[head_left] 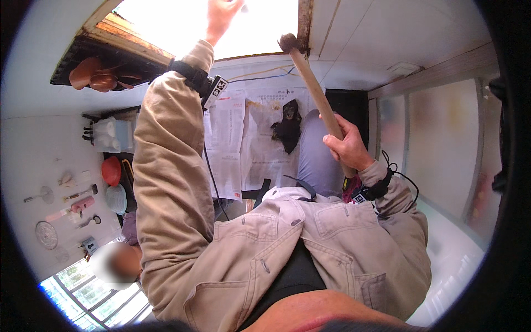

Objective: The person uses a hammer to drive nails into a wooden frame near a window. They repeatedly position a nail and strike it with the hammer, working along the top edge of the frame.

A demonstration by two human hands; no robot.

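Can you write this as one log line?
left hand: raised before bright white opening, grasp unclear | right hand: gripping pale wooden-handled, dark-headed tool

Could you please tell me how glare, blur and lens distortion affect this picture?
In the head view, the opening is blown out to white, with the left hand pale against it; the hammer looks fairly sharp; a smooth blur covers the other person's head; the panels at right bend toward the dark rim.

Item: printed white sheets (224, 149) before me; fine dark lines, some red print, a red block at one lower corner, too small to read. Item: black-and-white square markers, left wrist device (215, 92) and right wrist device (362, 195), both mine.
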